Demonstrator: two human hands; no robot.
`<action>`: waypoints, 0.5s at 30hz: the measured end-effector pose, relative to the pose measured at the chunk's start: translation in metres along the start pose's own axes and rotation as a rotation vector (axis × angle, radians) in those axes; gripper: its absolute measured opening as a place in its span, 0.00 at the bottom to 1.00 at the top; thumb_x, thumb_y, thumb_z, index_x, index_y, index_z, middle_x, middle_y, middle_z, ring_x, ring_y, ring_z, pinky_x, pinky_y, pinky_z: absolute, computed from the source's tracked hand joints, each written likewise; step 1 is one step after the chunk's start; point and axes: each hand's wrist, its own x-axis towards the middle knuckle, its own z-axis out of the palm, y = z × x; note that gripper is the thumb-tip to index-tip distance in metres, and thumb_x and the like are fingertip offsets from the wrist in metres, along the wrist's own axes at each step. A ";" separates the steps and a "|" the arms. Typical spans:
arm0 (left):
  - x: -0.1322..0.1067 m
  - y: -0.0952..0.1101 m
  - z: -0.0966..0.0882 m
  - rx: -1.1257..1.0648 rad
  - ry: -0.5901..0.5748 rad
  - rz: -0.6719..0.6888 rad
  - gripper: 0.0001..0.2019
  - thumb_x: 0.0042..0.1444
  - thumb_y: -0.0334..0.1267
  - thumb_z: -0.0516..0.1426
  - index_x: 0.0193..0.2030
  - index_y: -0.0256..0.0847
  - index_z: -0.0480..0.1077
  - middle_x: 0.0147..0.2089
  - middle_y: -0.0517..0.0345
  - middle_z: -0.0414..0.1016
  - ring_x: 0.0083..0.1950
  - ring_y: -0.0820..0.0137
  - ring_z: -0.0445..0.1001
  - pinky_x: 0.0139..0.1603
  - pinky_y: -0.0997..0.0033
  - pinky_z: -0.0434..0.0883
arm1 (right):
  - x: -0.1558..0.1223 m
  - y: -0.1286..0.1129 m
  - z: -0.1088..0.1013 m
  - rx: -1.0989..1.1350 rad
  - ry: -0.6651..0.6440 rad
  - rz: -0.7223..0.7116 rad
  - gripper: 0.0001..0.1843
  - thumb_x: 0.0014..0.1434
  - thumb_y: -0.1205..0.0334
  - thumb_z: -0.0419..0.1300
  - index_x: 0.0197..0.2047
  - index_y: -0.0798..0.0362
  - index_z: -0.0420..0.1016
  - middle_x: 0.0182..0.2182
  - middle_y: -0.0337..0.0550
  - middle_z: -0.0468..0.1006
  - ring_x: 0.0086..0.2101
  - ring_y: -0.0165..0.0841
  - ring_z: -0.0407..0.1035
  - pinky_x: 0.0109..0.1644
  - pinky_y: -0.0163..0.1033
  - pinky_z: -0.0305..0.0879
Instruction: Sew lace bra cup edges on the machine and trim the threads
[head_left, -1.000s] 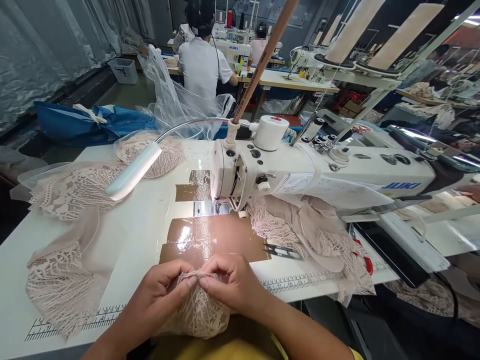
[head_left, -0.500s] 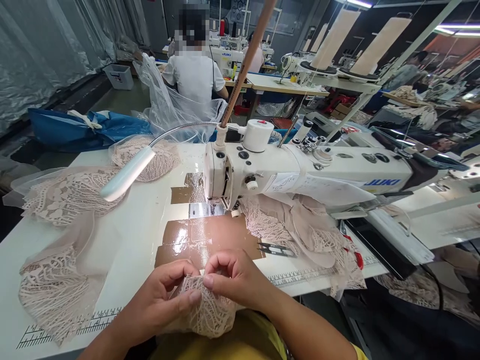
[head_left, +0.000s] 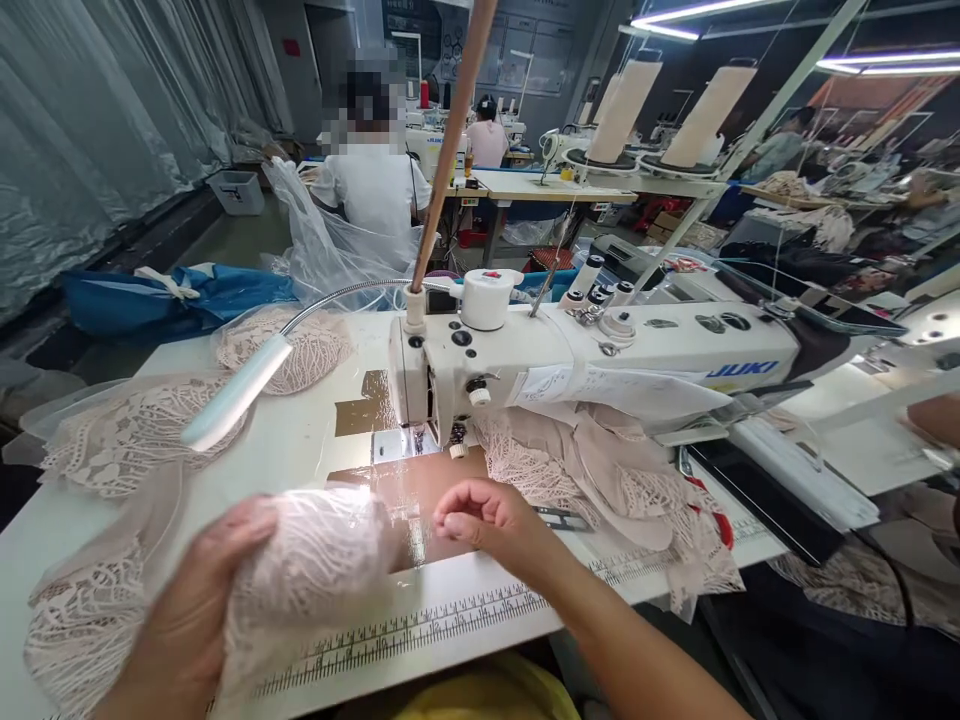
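My left hand [head_left: 199,600] grips a bunched beige lace piece [head_left: 315,560], lifted over the white table's [head_left: 315,450] front left, blurred by motion. My right hand [head_left: 487,520] hovers over the brown taped patch [head_left: 416,485] in front of the needle, fingers curled in a loose pinch; nothing shows in them. The white sewing machine [head_left: 570,360] stands just behind. Small thread snips [head_left: 559,518] lie right of my right hand.
Lace pieces [head_left: 120,440] lie stacked on the table's left, more lace [head_left: 600,480] under the machine arm. A gooseneck lamp [head_left: 232,400] reaches over the left. Thread cones [head_left: 622,110] stand behind. A person in a white shirt [head_left: 371,190] sits at another machine ahead.
My hands have come apart. The left hand has carried the lace piece up and to the left; the right hand has let go and moved forward towards the machine.
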 end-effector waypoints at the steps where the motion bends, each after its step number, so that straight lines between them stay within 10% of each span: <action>1: 0.003 0.010 -0.007 0.138 0.099 0.115 0.09 0.44 0.35 0.63 0.34 0.40 0.71 0.25 0.67 0.71 0.26 0.72 0.69 0.28 0.76 0.67 | -0.002 -0.001 -0.007 -0.039 0.036 -0.021 0.11 0.53 0.55 0.63 0.34 0.55 0.75 0.30 0.41 0.75 0.33 0.31 0.69 0.40 0.37 0.64; 4: 0.016 0.023 -0.006 0.697 0.256 0.546 0.07 0.48 0.39 0.62 0.32 0.40 0.72 0.26 0.66 0.69 0.29 0.71 0.66 0.27 0.78 0.61 | -0.004 -0.007 -0.022 -0.188 0.116 -0.072 0.08 0.55 0.58 0.60 0.33 0.54 0.74 0.27 0.38 0.71 0.29 0.29 0.65 0.34 0.34 0.61; 7: 0.036 0.004 0.029 1.089 -0.006 0.887 0.08 0.53 0.38 0.57 0.24 0.40 0.68 0.25 0.60 0.64 0.29 0.69 0.63 0.29 0.73 0.59 | 0.002 -0.017 -0.023 -0.375 0.114 -0.124 0.05 0.57 0.63 0.57 0.33 0.53 0.74 0.27 0.38 0.71 0.28 0.29 0.63 0.31 0.33 0.58; 11: 0.057 -0.039 0.081 1.236 -0.187 0.946 0.12 0.51 0.32 0.56 0.19 0.43 0.62 0.21 0.56 0.61 0.29 0.62 0.61 0.30 0.67 0.56 | 0.020 -0.024 -0.015 -0.665 0.061 -0.191 0.09 0.56 0.69 0.54 0.33 0.52 0.76 0.27 0.38 0.74 0.28 0.30 0.65 0.32 0.33 0.57; 15: 0.049 -0.054 0.090 1.234 -0.240 0.944 0.10 0.52 0.31 0.55 0.21 0.43 0.64 0.23 0.54 0.64 0.30 0.59 0.62 0.31 0.64 0.57 | 0.031 -0.007 -0.006 -0.871 0.070 -0.274 0.14 0.55 0.74 0.51 0.32 0.52 0.76 0.28 0.40 0.75 0.31 0.33 0.66 0.33 0.35 0.55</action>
